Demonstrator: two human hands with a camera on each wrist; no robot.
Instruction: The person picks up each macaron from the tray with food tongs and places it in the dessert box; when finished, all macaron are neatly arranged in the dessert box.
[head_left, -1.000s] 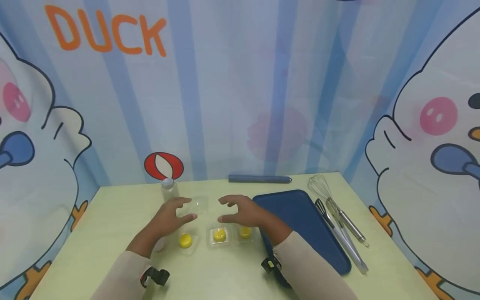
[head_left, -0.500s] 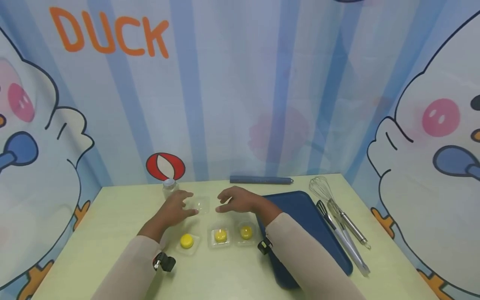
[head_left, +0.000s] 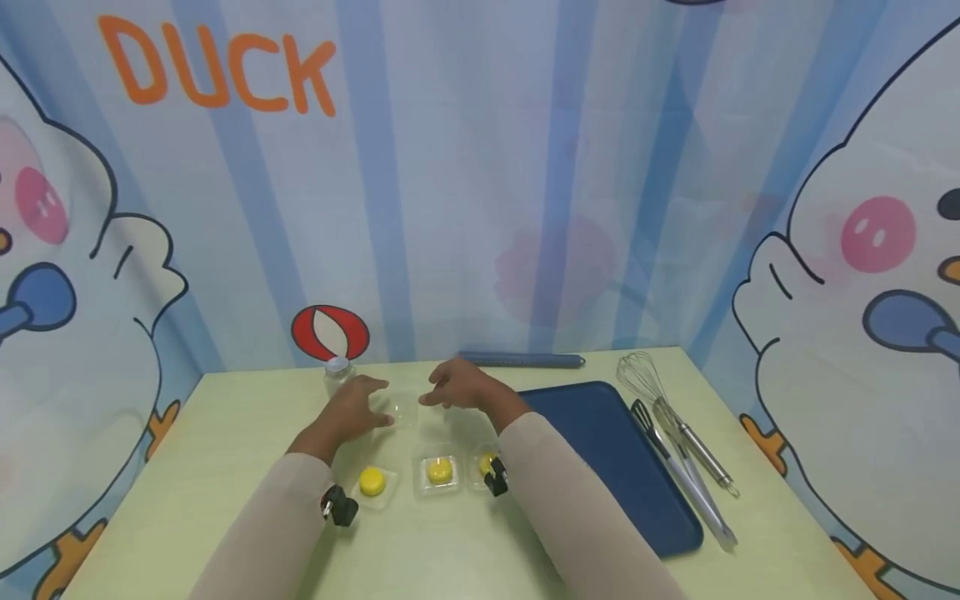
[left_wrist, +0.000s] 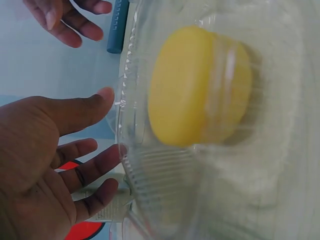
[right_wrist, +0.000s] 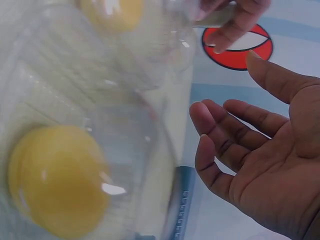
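My left hand (head_left: pixel 351 418) hovers over the back left of the table, thumb and fingers apart, beside a clear plastic box (head_left: pixel 403 408). Across from it is my right hand (head_left: pixel 467 388), fingers loosely bent, with nothing between them. Nearer me, three yellow round pieces sit in clear plastic packs: a left yellow piece (head_left: pixel 372 482), a middle yellow piece (head_left: pixel 439 471) and a right one partly covered by my right wrist camera. In the left wrist view a yellow piece (left_wrist: pixel 185 87) fills the middle, and in the right wrist view another yellow piece (right_wrist: pixel 60 180) shows low on the left.
A jar with a grey lid (head_left: pixel 337 367) stands behind my left hand. Along the back edge lies a blue bar (head_left: pixel 525 360). To the right are a dark blue tray (head_left: pixel 607 450), a whisk (head_left: pixel 693 442) and other long metal utensils.
Both hands have reached farther back over the table. My right hand has also moved left, toward the left hand, and its forearm now covers part of the right pack. The packs have stayed put.
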